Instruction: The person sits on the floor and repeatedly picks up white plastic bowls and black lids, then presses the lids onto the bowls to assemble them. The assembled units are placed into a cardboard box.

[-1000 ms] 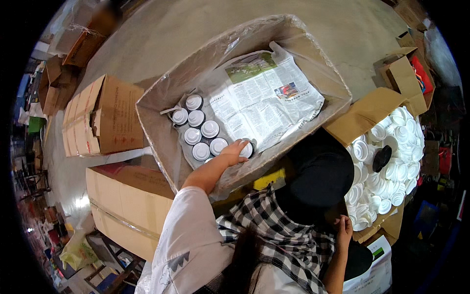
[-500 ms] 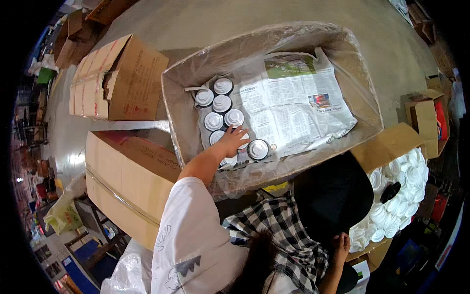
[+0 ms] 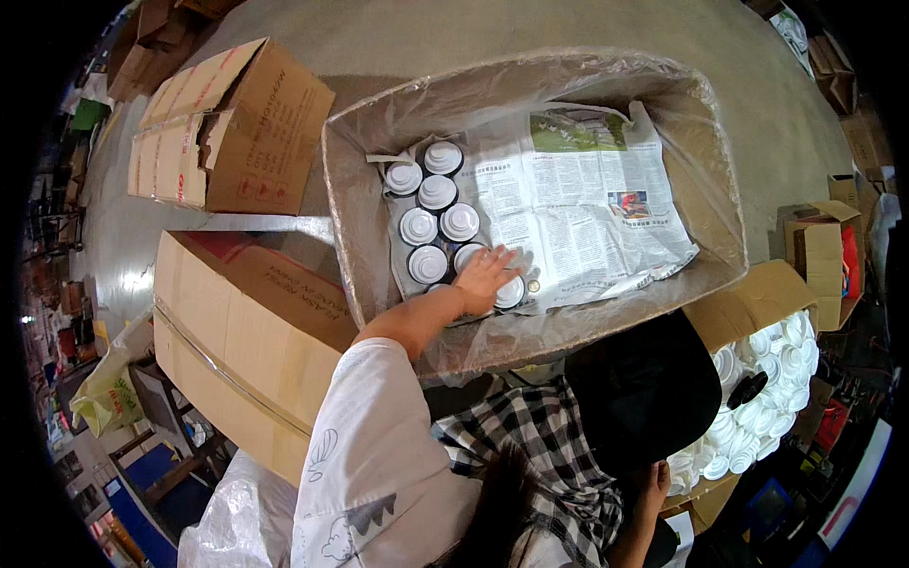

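My left hand (image 3: 485,279) reaches into a large plastic-lined carton (image 3: 530,346). Its fingers are spread over a round, black-sided piece with a white stepped top (image 3: 510,293), seemingly touching it. Several more such pieces (image 3: 437,193) stand upright in rows at the left of the carton, on newspaper (image 3: 568,208); my hand and forearm partly cover the nearest ones. A small round disc (image 3: 533,287) lies just right of my fingers. Lower right, my right hand (image 3: 653,485) is closed beside a carton of white plastic parts; what it holds, if anything, is hidden.
White stepped plastic parts (image 3: 757,407) fill the open carton at the right, with a black piece (image 3: 747,389) on top. A large black rounded shape (image 3: 644,388) blocks part of the view between the cartons. Two brown cartons (image 3: 256,142) stand at the left.
My left hand has shifted right, from among the rows of pieces to the nearest right-hand piece. My right hand stays closed in about the same place. The view has shifted slightly.
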A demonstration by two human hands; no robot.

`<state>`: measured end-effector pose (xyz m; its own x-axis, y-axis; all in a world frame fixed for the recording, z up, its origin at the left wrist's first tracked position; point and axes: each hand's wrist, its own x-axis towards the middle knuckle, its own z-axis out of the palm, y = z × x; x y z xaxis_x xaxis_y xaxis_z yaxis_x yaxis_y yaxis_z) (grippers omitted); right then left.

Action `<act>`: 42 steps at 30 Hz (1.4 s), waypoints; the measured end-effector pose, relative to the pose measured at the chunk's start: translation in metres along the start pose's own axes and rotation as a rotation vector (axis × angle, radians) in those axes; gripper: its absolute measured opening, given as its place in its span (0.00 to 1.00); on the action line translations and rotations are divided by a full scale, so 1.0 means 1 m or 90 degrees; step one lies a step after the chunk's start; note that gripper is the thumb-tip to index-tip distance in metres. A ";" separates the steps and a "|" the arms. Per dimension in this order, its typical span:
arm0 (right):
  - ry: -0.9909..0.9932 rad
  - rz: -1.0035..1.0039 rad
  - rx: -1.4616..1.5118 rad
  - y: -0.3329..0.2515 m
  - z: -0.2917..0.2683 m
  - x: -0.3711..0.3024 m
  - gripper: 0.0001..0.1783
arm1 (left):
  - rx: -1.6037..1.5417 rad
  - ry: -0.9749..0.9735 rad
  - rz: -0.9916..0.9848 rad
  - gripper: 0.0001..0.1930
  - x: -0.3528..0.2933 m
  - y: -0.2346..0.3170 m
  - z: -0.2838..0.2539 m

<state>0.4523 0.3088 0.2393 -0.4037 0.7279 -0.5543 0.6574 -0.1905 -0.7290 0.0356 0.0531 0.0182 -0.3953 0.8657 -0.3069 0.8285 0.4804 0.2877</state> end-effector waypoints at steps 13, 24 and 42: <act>0.023 -0.015 0.038 -0.003 0.006 -0.008 0.12 | -0.144 -0.060 0.055 0.33 0.001 0.009 0.011; 0.046 -0.001 0.054 -0.003 0.005 -0.010 0.13 | 0.011 0.012 0.012 0.31 -0.031 -0.049 -0.016; 0.001 -0.023 0.076 -0.006 0.004 -0.005 0.11 | -0.053 0.024 -0.248 0.28 -0.014 -0.008 -0.013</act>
<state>0.4476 0.3036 0.2444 -0.4253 0.7365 -0.5260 0.5620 -0.2406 -0.7914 0.0293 0.0389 0.0318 -0.6893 0.6201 -0.3746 0.5793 0.7823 0.2291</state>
